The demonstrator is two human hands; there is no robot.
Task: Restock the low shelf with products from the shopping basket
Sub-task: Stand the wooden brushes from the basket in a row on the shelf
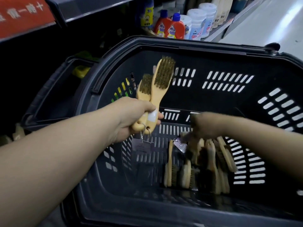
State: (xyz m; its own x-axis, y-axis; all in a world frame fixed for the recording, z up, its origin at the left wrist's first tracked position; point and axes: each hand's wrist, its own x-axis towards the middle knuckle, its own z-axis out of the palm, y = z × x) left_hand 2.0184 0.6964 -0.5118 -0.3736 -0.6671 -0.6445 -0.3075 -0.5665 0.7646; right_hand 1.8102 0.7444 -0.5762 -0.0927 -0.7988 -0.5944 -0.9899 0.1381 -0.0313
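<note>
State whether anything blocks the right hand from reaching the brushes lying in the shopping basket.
Nothing visible does. The right hand hangs inside the shopping basket, just above the pile of wooden brushes. The left hand, gripping two brushes, is off to the side. Blur hides any contact.

Worn on the head, wide-angle; looks forward and steeply down from close above the shopping basket [180, 44], takes in the shelf [218, 31] beyond along the top edge
</note>
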